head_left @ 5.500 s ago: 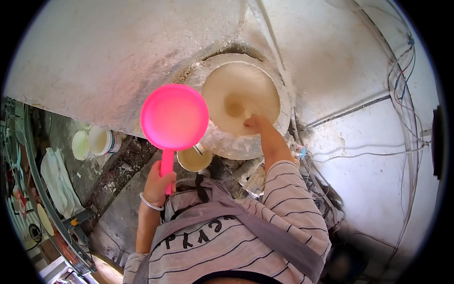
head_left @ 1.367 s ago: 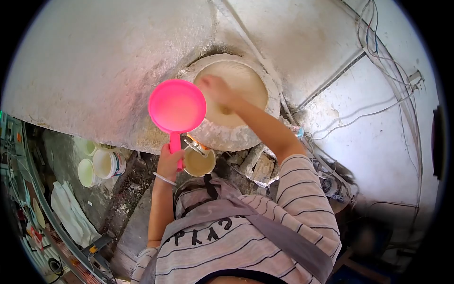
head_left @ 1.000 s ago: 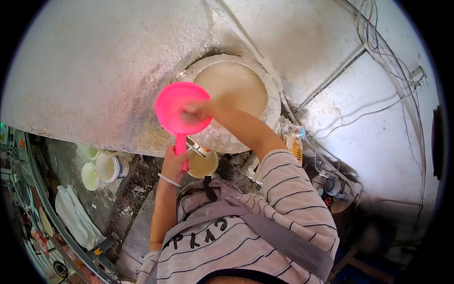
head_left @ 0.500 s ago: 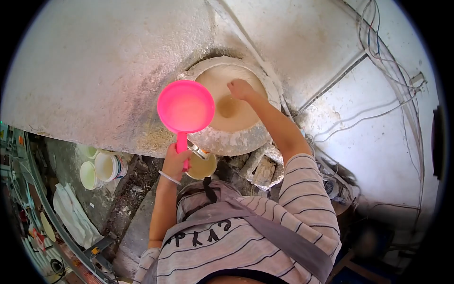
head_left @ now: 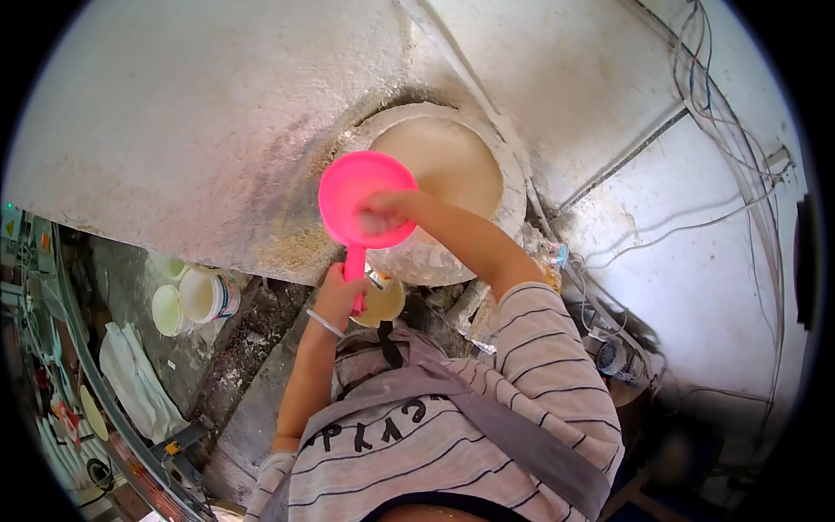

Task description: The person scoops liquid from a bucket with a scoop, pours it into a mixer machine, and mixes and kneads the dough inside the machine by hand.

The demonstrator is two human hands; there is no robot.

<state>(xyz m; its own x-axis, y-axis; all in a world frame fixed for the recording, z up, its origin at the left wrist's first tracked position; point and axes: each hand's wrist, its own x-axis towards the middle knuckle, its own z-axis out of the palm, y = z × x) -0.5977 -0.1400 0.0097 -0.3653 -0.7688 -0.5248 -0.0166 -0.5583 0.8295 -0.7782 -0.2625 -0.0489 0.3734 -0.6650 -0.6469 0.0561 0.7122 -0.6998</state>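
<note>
A pink round scoop (head_left: 352, 178) with a straight handle is held up by my left hand (head_left: 337, 296), whose fingers wrap round the handle. Inside the scoop, my right hand (head_left: 381, 214) is blurred by motion; its fingers look curled in, and what they hold, if anything, is hidden. Behind the scoop lies a round basin (head_left: 513, 196) with a thick crusted rim, full of cloudy beige liquid (head_left: 448, 157). The scoop overlaps the basin's left edge in view. Below the basin, close to my left hand, stands a bucket (head_left: 387, 304) of yellowish liquid.
White buckets (head_left: 204, 297) stand on the floor at left, above a pale cloth (head_left: 137, 383). A metal frame (head_left: 96, 409) runs along the left edge. Cables (head_left: 731, 130) hang at right. A pipe (head_left: 470, 74) crosses behind the basin. Rubble (head_left: 470, 317) lies under the basin.
Since half a second ago, my right hand has moved from over the basin leftward and down into the scoop. My left hand keeps the handle. Earlier frames show the right hand going between basin and scoop.
</note>
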